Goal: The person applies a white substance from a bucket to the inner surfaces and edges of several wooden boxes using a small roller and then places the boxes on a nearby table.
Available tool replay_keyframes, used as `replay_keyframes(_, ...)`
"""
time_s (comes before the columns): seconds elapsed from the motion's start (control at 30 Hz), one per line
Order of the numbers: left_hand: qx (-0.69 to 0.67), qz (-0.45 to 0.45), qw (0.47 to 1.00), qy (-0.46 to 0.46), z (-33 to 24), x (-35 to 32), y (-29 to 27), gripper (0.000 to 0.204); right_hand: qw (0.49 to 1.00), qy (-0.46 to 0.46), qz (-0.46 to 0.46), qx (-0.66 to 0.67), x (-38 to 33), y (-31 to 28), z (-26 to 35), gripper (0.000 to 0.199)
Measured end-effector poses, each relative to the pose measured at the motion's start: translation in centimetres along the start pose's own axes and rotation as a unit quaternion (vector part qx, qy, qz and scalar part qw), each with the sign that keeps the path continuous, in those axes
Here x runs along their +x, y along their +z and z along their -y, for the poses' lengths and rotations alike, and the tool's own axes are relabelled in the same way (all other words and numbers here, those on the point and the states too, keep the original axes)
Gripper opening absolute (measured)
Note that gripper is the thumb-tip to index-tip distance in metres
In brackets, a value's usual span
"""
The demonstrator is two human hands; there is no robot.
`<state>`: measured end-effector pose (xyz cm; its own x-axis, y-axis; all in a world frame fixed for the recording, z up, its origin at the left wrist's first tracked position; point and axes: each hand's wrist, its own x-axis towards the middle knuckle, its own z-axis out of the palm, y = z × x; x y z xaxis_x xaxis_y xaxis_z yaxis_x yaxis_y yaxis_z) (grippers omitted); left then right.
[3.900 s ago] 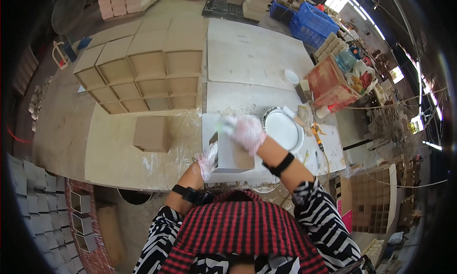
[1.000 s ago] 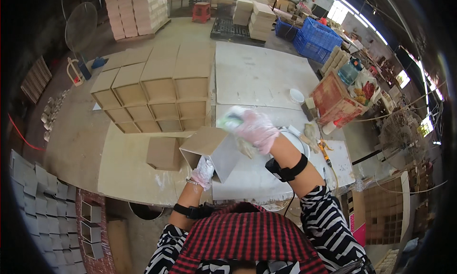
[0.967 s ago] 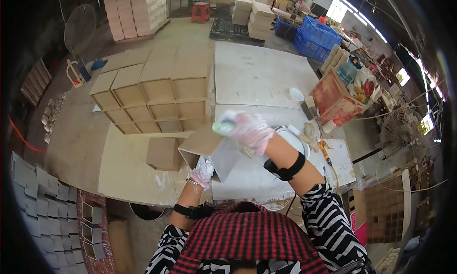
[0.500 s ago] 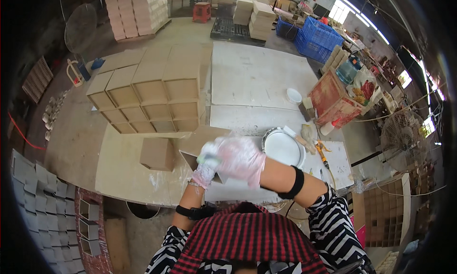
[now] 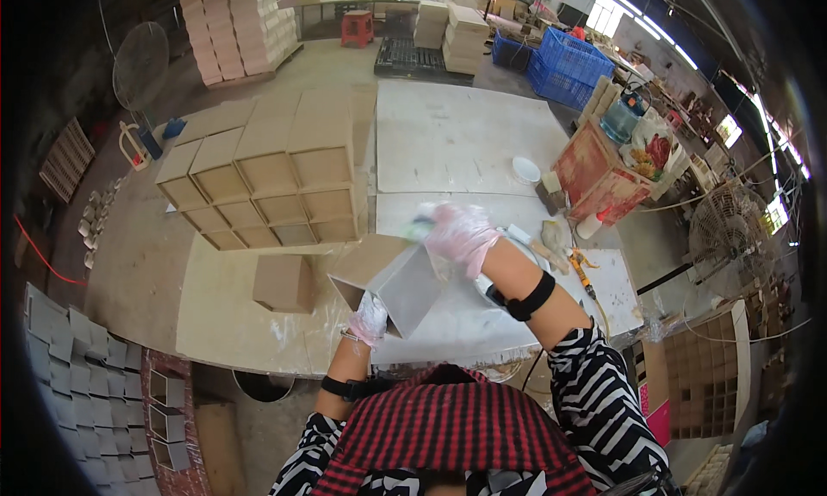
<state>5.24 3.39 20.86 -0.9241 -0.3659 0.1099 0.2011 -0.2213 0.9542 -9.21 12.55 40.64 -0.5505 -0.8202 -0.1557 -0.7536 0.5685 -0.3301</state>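
A square box (image 5: 412, 291), one side coated pale grey and another bare brown, is tilted over the near part of the table. My left hand (image 5: 370, 317), in a clear plastic glove, reaches into its open end and is closed on the wall. At the box's far corner is my gloved right hand (image 5: 463, 236), closed around a small greenish pad (image 5: 419, 229) blurred by motion. The paint bucket is mostly hidden behind my right hand and forearm. Left of the held box, a single brown box (image 5: 284, 283) rests on the table.
Stacked brown boxes (image 5: 293, 164) stand at the table's far left. A white bowl (image 5: 525, 170) and an orange-handled air tool (image 5: 583, 274) lie to the right. Beyond them stands a red, worn cabinet (image 5: 594, 173) with a water jug (image 5: 622, 118). Grey boxes (image 5: 86, 384) fill the lower left.
My right hand has moved from over my left hand to the right and away, to the box's far corner. The box's grey side has come into view, and the bucket is now mostly covered.
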Motion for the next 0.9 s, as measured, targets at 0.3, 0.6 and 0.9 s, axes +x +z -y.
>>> replay_keyframes(0.3, -0.195, -0.035, 0.979, -0.049, -1.5, -1.0, 0.5, 0.051, 0.994, -0.073, -0.049, 0.066, -0.8, 0.8, 0.4, 0.033)
replay_keyframes(0.6, 0.044, 0.034, 0.998, 0.043, -7.1, 0.8, 1.3, 0.047, 0.843, -0.488, -0.008, 0.227, -2.0, 7.2, -5.2, 0.049)
replay_keyframes(0.9, -0.515, 0.045, 0.848, -0.116, -5.4, 0.0, 1.7, 0.042, 0.878, -0.408, -0.23, -0.098, 0.0, 0.7, -2.2, 0.041)
